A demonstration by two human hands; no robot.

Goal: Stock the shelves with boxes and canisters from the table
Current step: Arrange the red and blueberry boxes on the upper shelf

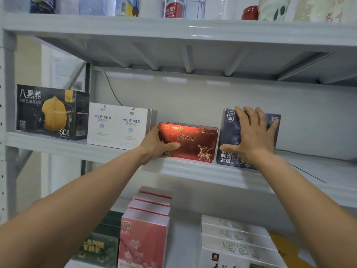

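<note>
Looked bright and evenly lit, soft and white. Caught a warm glare along the top of the red box (193,140). Dropped shade under the upper shelf (173,29). Smeared the bottles (173,8) up top; bowed straight lines near the edges.

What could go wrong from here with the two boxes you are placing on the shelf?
The red box, gripped by the left hand, sits near the front edge of the shelf and might slide off. The dark blue box stands upright under only the flat right hand and could tip forward once released.
</note>
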